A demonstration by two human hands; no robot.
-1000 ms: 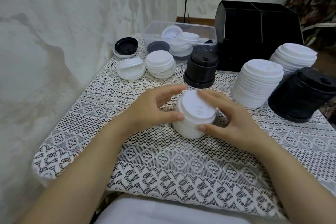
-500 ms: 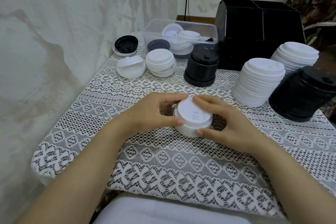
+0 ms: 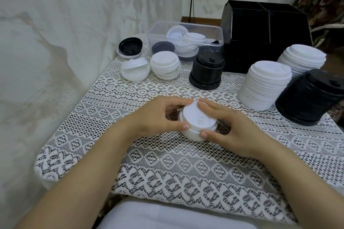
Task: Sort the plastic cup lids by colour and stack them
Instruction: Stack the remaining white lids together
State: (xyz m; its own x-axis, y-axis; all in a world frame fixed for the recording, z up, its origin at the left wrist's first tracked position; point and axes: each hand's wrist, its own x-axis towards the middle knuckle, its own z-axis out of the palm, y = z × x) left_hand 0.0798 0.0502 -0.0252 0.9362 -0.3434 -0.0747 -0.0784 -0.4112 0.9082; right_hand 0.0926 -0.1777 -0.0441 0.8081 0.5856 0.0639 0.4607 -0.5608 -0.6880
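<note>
A short stack of white lids (image 3: 197, 121) sits on the lace cloth at the table's middle. My left hand (image 3: 158, 115) grips its left side and my right hand (image 3: 229, 126) grips its right side, fingertips meeting over the far rim. Further back stand a small white stack (image 3: 165, 65), a translucent white stack (image 3: 135, 69) and a black stack (image 3: 207, 69). On the right are two tall white stacks (image 3: 266, 84) (image 3: 302, 59) and a tall black stack (image 3: 312, 96). A single black lid (image 3: 130, 46) lies upside down at the back left.
A clear plastic tub (image 3: 186, 28) at the back holds several loose white and dark lids. A black divided box (image 3: 264, 33) stands behind the right-hand stacks. The wall runs close along the table's left edge. The lace cloth (image 3: 176, 169) covers the table.
The white stack between my hands has come down from a tilted, raised position onto the cloth and looks shorter and pressed together. Both hands lowered with it.
</note>
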